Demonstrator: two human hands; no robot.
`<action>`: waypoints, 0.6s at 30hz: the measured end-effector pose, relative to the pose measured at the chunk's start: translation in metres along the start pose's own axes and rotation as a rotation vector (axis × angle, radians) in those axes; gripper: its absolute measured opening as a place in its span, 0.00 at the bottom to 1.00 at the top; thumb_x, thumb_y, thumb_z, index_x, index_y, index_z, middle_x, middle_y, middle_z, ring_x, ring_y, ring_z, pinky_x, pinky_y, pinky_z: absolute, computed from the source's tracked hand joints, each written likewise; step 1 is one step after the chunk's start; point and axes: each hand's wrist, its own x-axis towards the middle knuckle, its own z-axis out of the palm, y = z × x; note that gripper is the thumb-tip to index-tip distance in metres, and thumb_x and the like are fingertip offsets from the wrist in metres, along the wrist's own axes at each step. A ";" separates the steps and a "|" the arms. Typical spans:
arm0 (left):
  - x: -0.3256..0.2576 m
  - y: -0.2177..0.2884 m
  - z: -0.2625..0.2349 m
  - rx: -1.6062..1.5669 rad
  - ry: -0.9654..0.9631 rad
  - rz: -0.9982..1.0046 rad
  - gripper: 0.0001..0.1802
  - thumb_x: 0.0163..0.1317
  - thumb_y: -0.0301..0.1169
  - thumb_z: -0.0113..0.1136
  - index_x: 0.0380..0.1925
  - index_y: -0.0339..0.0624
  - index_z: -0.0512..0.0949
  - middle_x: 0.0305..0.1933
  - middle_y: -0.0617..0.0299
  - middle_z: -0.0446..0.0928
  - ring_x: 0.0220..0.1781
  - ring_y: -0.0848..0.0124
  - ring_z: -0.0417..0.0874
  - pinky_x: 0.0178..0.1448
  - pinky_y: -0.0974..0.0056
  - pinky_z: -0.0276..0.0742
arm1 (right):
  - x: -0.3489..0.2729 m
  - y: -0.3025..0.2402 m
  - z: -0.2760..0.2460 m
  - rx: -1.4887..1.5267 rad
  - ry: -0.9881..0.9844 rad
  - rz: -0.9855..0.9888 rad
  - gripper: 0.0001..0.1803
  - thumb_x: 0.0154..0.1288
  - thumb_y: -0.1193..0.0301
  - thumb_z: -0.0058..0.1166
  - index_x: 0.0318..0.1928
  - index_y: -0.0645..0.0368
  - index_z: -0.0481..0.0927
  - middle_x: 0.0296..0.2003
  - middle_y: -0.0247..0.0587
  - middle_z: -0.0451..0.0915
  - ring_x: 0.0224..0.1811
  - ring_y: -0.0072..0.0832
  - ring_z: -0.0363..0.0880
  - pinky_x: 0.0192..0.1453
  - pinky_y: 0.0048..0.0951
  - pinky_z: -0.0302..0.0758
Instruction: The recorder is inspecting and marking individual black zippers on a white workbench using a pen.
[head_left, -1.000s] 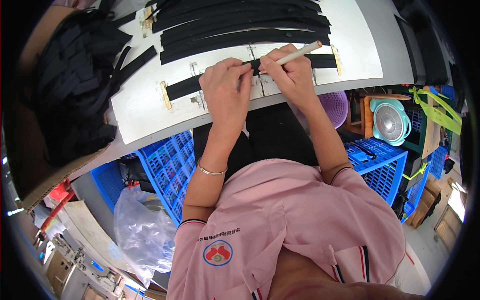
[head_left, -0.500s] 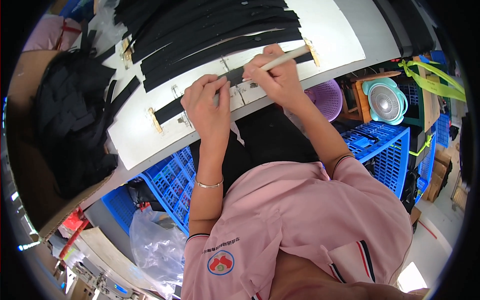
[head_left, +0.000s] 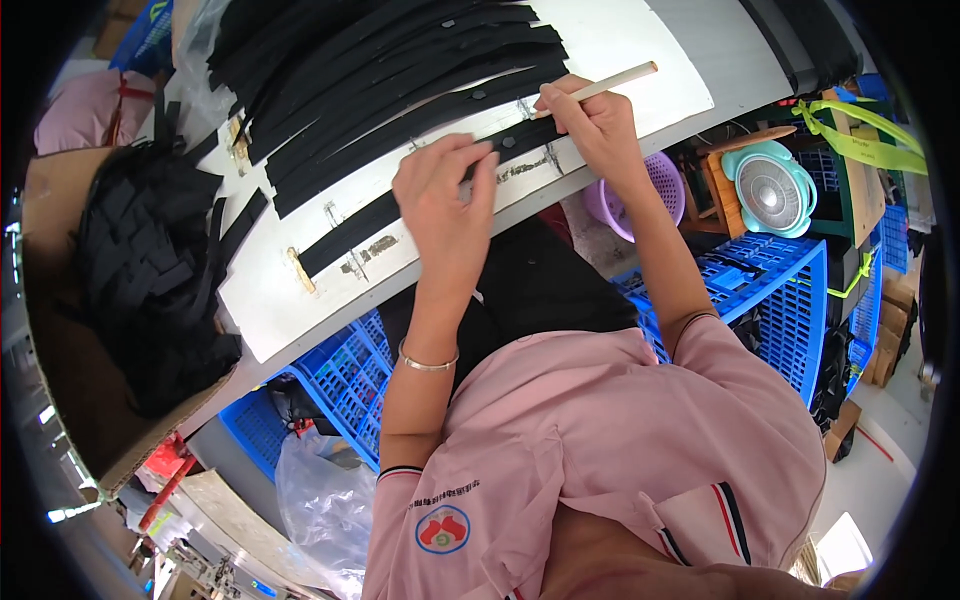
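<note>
My right hand (head_left: 600,130) is closed round a pale pencil (head_left: 618,80), its lower end at the far edge of a narrow black fabric strip (head_left: 350,228). This strip lies slantwise along the near side of a white board (head_left: 262,315), beside dark pen marks drawn on the board. My left hand (head_left: 440,205) hovers over the strip's middle, fingers bent and thumb apart from them, with nothing seen between. A small dark round spot (head_left: 508,142) shows on the strip between the hands. Beyond it, several more black strips (head_left: 390,80) lie side by side.
At the left stands a cardboard box (head_left: 60,200) filled with black fabric pieces (head_left: 150,260). Below the table edge are blue plastic crates (head_left: 770,300), a purple basket (head_left: 665,190) and a turquoise fan (head_left: 768,188). A clear plastic bag (head_left: 325,500) hangs lower left.
My right hand has moved right along the strip with the pencil, which now tilts farther up. My left hand has shifted right and its fingers have loosened from the strip.
</note>
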 end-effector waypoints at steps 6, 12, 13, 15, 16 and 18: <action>0.010 0.006 0.037 0.037 -0.042 0.077 0.05 0.56 0.27 0.73 0.33 0.42 0.88 0.43 0.65 0.85 0.51 0.62 0.81 0.61 0.57 0.70 | 0.001 0.007 0.001 -0.077 0.008 -0.073 0.14 0.77 0.67 0.58 0.37 0.65 0.86 0.22 0.33 0.78 0.22 0.16 0.70 0.27 0.23 0.66; 0.010 0.006 0.041 0.061 -0.047 0.077 0.05 0.55 0.26 0.73 0.32 0.41 0.87 0.43 0.65 0.83 0.52 0.62 0.80 0.61 0.55 0.68 | 0.000 0.000 0.003 -0.127 0.059 -0.110 0.14 0.76 0.66 0.58 0.35 0.64 0.86 0.23 0.35 0.80 0.23 0.16 0.72 0.27 0.23 0.67; 0.010 0.007 0.041 0.078 -0.044 0.083 0.05 0.54 0.26 0.73 0.31 0.41 0.87 0.43 0.66 0.83 0.52 0.62 0.80 0.61 0.55 0.68 | -0.001 0.000 0.001 -0.128 0.058 -0.108 0.14 0.76 0.66 0.58 0.35 0.64 0.86 0.23 0.35 0.80 0.23 0.16 0.72 0.27 0.23 0.67; 0.010 0.007 0.041 0.076 -0.037 0.081 0.05 0.54 0.26 0.73 0.31 0.41 0.87 0.42 0.66 0.83 0.51 0.62 0.80 0.61 0.55 0.68 | -0.004 -0.001 -0.005 -0.022 0.017 -0.009 0.14 0.75 0.67 0.59 0.33 0.64 0.85 0.23 0.35 0.82 0.24 0.17 0.74 0.28 0.24 0.68; 0.010 0.007 0.042 0.074 -0.028 0.081 0.05 0.54 0.26 0.73 0.31 0.41 0.87 0.42 0.66 0.83 0.51 0.62 0.80 0.61 0.56 0.68 | -0.004 -0.001 -0.006 -0.023 0.018 -0.008 0.14 0.75 0.67 0.59 0.33 0.64 0.85 0.23 0.35 0.82 0.24 0.17 0.74 0.28 0.24 0.68; 0.010 0.007 0.042 0.070 -0.025 0.082 0.05 0.54 0.25 0.73 0.31 0.41 0.87 0.42 0.66 0.84 0.51 0.62 0.80 0.61 0.56 0.68 | -0.004 -0.002 -0.007 -0.043 -0.030 -0.035 0.14 0.73 0.68 0.59 0.32 0.64 0.85 0.23 0.35 0.82 0.25 0.18 0.75 0.30 0.24 0.70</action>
